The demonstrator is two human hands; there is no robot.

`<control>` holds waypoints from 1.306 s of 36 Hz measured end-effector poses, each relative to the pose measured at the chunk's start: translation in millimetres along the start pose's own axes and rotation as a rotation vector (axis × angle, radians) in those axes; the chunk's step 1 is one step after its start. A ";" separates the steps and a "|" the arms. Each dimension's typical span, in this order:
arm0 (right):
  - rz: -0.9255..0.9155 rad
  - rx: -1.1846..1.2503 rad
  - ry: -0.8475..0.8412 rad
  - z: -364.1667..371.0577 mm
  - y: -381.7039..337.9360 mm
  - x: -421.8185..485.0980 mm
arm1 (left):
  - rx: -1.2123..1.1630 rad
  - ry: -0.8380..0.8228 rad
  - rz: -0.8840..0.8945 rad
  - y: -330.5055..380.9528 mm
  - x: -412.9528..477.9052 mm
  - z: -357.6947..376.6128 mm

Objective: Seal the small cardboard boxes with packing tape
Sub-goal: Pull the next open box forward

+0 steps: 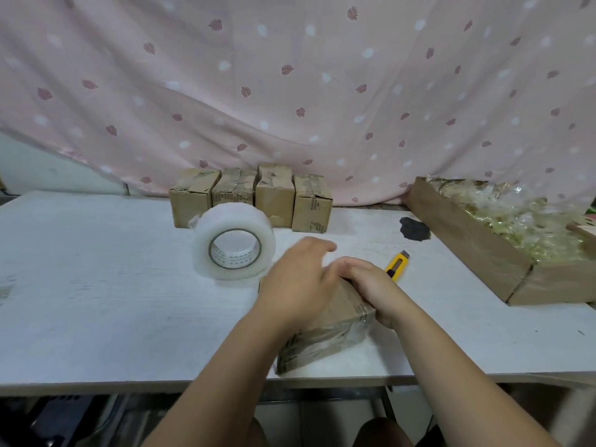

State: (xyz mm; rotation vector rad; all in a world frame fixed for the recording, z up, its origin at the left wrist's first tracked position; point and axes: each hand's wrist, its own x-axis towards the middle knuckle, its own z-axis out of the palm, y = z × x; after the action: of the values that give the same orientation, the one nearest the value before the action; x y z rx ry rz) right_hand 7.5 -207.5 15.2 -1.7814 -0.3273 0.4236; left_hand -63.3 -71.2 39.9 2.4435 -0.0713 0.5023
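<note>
A small cardboard box (329,330) with shiny tape on it lies near the front edge of the white table (96,285). My left hand (300,282) lies flat on its top with the fingers stretched forward. My right hand (374,285) grips the box's right side and far corner. A big roll of clear packing tape (233,245) stands on edge just left of my left hand, apart from it. A yellow utility knife (398,264) lies right behind my right hand.
Several small taped cardboard boxes (251,196) stand in a row at the back by the pink curtain. A long open carton (483,253) full of clear plastic packets fills the right side. A dark lump (414,229) lies near it.
</note>
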 end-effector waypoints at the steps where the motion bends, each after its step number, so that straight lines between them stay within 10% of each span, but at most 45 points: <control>1: 0.010 0.026 0.023 0.8 0.4 -1.7 | 0.052 -0.100 0.001 3.8 1.8 5.6; 12: 0.135 0.189 -0.013 -4.3 8.8 -12.2 | 0.361 -0.350 0.002 4.3 7.4 17.8; 21: -0.135 0.274 0.573 2.3 34.8 -50.8 | 0.357 -0.436 -0.070 7.8 17.7 13.2; 28: -0.146 0.048 0.569 11.6 40.3 -67.2 | 0.369 -0.375 -0.161 16.3 26.4 23.1; 47: -0.002 0.297 0.556 6.2 27.5 -50.2 | -0.544 -0.100 -0.378 -11.5 7.4 29.4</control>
State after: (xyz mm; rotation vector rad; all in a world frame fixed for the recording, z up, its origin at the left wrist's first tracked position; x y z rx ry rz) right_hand -40.2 -230.7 -7.2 -1.5310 0.1218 -0.0364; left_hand -44.6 -79.2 14.7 1.8843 0.1865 0.1599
